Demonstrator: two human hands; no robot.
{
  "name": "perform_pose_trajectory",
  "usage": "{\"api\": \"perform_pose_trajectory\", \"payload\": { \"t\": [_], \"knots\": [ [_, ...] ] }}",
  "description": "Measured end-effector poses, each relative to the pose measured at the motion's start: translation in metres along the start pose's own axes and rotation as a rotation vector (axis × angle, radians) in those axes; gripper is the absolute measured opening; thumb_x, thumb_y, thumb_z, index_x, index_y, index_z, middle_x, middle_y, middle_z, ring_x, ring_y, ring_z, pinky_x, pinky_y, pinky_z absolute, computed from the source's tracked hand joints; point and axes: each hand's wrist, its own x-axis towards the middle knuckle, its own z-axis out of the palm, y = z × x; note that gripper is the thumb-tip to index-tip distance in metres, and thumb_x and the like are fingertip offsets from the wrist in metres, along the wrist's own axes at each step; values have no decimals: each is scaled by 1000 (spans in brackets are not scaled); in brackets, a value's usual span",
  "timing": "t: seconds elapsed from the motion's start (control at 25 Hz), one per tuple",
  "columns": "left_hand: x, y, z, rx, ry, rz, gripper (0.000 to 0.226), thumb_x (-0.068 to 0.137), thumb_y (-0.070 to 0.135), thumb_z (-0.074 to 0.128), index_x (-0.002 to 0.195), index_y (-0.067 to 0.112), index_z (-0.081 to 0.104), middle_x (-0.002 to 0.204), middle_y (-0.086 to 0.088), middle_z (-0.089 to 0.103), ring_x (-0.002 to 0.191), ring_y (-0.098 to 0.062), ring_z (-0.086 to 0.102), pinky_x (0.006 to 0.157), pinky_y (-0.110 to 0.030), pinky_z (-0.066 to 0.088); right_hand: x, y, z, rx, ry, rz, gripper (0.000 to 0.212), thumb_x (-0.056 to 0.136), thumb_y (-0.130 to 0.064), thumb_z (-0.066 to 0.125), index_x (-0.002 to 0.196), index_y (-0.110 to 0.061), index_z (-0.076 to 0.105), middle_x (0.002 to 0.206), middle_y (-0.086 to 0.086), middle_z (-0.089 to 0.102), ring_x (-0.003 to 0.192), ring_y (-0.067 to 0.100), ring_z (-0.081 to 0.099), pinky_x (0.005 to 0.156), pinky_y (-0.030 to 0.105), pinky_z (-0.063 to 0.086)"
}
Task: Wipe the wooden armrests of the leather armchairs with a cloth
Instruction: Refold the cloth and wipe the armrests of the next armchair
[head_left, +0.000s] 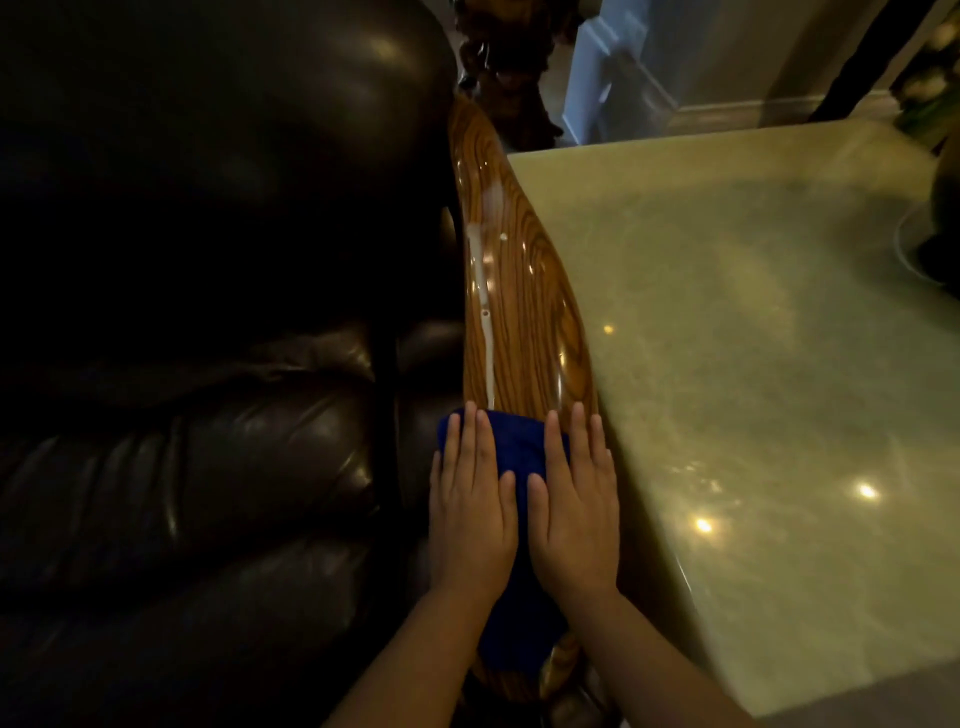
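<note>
One wooden armrest (519, 291), glossy and golden-brown with bold dark grain in long oval loops, running from about 12 o'clock down to 6 o'clock through the middle of the view. Narrow at the far end, broader toward the near end. Streaked with a whitish line of liquid along the left side, topped by two pale smears and a few small drops near the far half. Dotted with bright reflections of light.

One cloth (514, 452), deep blue, laid over the near end of the armrest at about 6 o'clock, draped down over the near tip. Pressed flat under two hands.

Left hand (470, 512) at 7 o'clock on the cloth, palm down, fingers straight and laid together, not curled round anything. Right hand (574, 509) just beside it at 5 o'clock, likewise palm down with fingers extended flat, outer fingers reaching past the cloth edge onto bare wood. Thumbs nearly touching over the blue fabric. Two bare forearms entering from the bottom edge.

One leather armchair (208, 364), dark brown and shiny, filling the 9 o'clock side, with plump creased cushions, directly against the armrest's left edge.

One pale greenish stone-like tabletop (753, 364) at 3 o'clock, polished, its edge close along the armrest's right side, showing three small light spots.
</note>
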Motion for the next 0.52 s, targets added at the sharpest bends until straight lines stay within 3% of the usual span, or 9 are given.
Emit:
{"api": "perform_pose_trajectory", "payload": {
  "t": [0.16,0.52],
  "knots": [
    [10,9,1,51,65,-29,56,91,35,14,140,22,-10,151,5,-5,141,-11,-4,115,-38,6,13,1,1,-45,21,-18,56,94,-37,19,144,-19,4,154,4,8,144,19,4,116,41,14],
    [65,18,-4,110,109,-55,54,91,33,14,140,20,-5,150,4,-1,141,-11,1,115,-38,7,72,-2,-4,-57,21,-31,57,92,-35,23,144,-15,10,155,8,14,144,21,7,115,45,23]
  ]
}}
